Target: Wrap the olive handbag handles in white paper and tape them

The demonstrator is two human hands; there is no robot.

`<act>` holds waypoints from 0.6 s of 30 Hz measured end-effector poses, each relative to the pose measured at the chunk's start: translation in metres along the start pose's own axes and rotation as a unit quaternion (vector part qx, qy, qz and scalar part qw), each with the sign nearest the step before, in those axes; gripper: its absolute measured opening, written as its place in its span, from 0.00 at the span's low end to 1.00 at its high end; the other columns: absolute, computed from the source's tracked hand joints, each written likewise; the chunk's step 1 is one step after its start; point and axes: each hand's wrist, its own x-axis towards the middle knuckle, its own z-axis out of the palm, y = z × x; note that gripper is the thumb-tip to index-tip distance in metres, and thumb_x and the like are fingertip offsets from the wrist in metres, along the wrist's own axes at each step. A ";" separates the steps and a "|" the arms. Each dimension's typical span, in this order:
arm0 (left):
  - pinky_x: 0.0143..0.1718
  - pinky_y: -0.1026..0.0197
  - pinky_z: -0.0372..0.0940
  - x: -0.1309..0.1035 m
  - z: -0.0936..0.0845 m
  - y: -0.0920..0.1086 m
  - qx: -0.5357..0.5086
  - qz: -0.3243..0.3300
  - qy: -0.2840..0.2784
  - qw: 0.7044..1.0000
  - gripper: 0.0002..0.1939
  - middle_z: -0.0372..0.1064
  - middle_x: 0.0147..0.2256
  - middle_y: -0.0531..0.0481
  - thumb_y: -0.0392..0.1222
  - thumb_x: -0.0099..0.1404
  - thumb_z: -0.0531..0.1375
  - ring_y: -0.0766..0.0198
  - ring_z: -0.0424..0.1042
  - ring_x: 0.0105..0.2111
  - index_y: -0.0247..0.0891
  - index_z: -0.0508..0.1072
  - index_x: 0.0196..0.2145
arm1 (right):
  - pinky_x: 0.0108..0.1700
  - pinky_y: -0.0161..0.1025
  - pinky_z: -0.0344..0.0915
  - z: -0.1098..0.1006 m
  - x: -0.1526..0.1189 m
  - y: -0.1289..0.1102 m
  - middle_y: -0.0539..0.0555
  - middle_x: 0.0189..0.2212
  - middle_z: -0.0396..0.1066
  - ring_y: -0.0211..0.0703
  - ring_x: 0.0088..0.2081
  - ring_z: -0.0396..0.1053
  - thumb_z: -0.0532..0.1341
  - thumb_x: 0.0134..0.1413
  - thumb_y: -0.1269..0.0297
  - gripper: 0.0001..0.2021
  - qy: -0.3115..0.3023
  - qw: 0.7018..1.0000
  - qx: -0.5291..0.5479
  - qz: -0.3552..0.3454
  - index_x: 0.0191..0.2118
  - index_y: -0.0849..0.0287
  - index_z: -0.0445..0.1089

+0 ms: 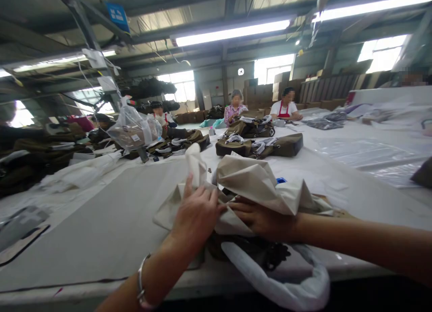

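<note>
In front of me at the table's near edge lies a dark handbag with a large crumpled piece of beige cloth (pixel 248 175) spread over it. My left hand (pixel 197 213) rests on the cloth's left part, its fingers apart and the index finger pointing away from me. From the right, my right hand (pixel 270 220) reaches under a raised fold, its fingers curled on the cloth close to my left thumb. Some of its fingertips are hidden. A handle wrapped in white (pixel 280 280) hangs over the edge towards me. Behind the fold shows a small blue item (pixel 281 180).
Dark olive bags (pixel 286 145) with wrapped handles stand farther back on the white table (pixel 111 222). A clear plastic bag (pixel 130 127) hangs at a post on the left. Clear plastic sheets (pixel 367 157) lie on the right. Several people sit beyond the table.
</note>
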 end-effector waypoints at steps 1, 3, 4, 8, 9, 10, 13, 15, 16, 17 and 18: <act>0.60 0.31 0.57 -0.013 0.006 0.000 0.023 -0.027 -0.036 0.999 0.11 0.77 0.32 0.38 0.42 0.70 0.58 0.44 0.78 0.38 0.35 0.78 0.36 | 0.69 0.54 0.55 -0.005 -0.005 0.004 0.63 0.61 0.68 0.51 0.66 0.60 0.55 0.62 0.75 0.21 -0.015 0.999 -0.030 -0.016 0.59 0.63 0.70; 0.42 0.44 0.70 -0.045 0.010 0.006 0.016 -0.065 -0.119 0.991 0.12 0.75 0.25 0.39 0.38 0.68 0.55 0.48 0.75 0.26 0.35 0.79 0.34 | 0.67 0.57 0.56 -0.012 -0.011 0.010 0.64 0.63 0.66 0.54 0.65 0.60 0.54 0.62 0.76 0.22 -0.050 0.994 -0.096 -0.035 0.59 0.63 0.71; 0.30 0.51 0.68 -0.059 0.008 0.009 -0.018 -0.054 -0.157 0.986 0.11 0.73 0.21 0.41 0.37 0.66 0.57 0.51 0.72 0.20 0.37 0.79 0.31 | 0.66 0.58 0.58 -0.014 -0.012 0.012 0.63 0.63 0.65 0.56 0.65 0.61 0.56 0.61 0.76 0.21 -0.069 0.990 -0.120 -0.038 0.57 0.63 0.73; 0.19 0.60 0.50 -0.049 -0.022 0.006 -0.118 0.029 -0.251 0.960 0.20 0.65 0.14 0.48 0.49 0.66 0.58 0.61 0.64 0.13 0.42 0.71 0.17 | 0.63 0.61 0.60 -0.013 -0.006 0.010 0.61 0.67 0.61 0.64 0.63 0.61 0.65 0.49 0.74 0.13 -0.138 0.981 -0.127 -0.051 0.42 0.62 0.79; 0.22 0.59 0.54 -0.030 -0.027 -0.002 -0.079 -0.017 -0.216 0.973 0.20 0.70 0.18 0.47 0.49 0.70 0.54 0.59 0.68 0.18 0.42 0.74 0.22 | 0.64 0.61 0.60 -0.013 -0.003 0.008 0.61 0.67 0.60 0.65 0.63 0.61 0.65 0.47 0.75 0.12 -0.146 0.980 -0.123 -0.053 0.40 0.62 0.79; 0.25 0.58 0.57 -0.009 -0.029 -0.013 -0.029 -0.054 -0.164 0.984 0.20 0.74 0.23 0.45 0.49 0.71 0.52 0.56 0.71 0.22 0.42 0.76 0.28 | 0.64 0.61 0.59 -0.014 -0.001 0.006 0.60 0.68 0.59 0.65 0.64 0.60 0.66 0.45 0.75 0.12 -0.154 0.979 -0.120 -0.053 0.39 0.62 0.78; 0.44 0.52 0.64 0.047 -0.014 -0.054 0.044 -0.088 -0.079 0.992 0.16 0.78 0.42 0.37 0.46 0.73 0.51 0.47 0.76 0.42 0.38 0.77 0.44 | 0.65 0.61 0.57 -0.017 -0.001 0.004 0.59 0.68 0.59 0.65 0.65 0.58 0.67 0.44 0.74 0.12 -0.169 0.978 -0.114 -0.051 0.38 0.61 0.79; 0.52 0.51 0.62 0.062 0.005 -0.073 -0.003 -0.060 -0.140 0.988 0.16 0.78 0.48 0.39 0.46 0.72 0.53 0.48 0.74 0.49 0.40 0.76 0.49 | 0.65 0.61 0.58 -0.018 -0.005 0.004 0.61 0.68 0.58 0.66 0.66 0.58 0.66 0.45 0.73 0.12 -0.168 0.978 -0.109 -0.055 0.39 0.62 0.78; 0.51 0.53 0.63 0.061 0.012 -0.076 -0.025 -0.053 -0.171 0.983 0.16 0.78 0.47 0.42 0.47 0.73 0.52 0.50 0.75 0.49 0.41 0.77 0.48 | 0.64 0.61 0.59 -0.018 -0.008 0.005 0.62 0.68 0.58 0.66 0.65 0.58 0.66 0.45 0.73 0.13 -0.162 0.980 -0.104 -0.058 0.40 0.63 0.78; 0.47 0.55 0.64 0.056 0.017 -0.074 -0.037 -0.059 -0.192 0.979 0.17 0.80 0.43 0.43 0.48 0.74 0.50 0.51 0.77 0.45 0.43 0.78 0.45 | 0.64 0.61 0.60 -0.018 -0.011 0.006 0.63 0.68 0.59 0.66 0.65 0.58 0.65 0.45 0.73 0.14 -0.150 0.982 -0.097 -0.060 0.41 0.64 0.78; 0.41 0.57 0.64 0.048 0.017 -0.068 -0.042 -0.073 -0.203 0.975 0.20 0.80 0.38 0.44 0.49 0.75 0.48 0.53 0.77 0.40 0.43 0.78 0.41 | 0.63 0.61 0.60 -0.017 -0.013 0.007 0.64 0.67 0.59 0.66 0.65 0.59 0.64 0.45 0.74 0.15 -0.136 0.985 -0.090 -0.060 0.42 0.64 0.78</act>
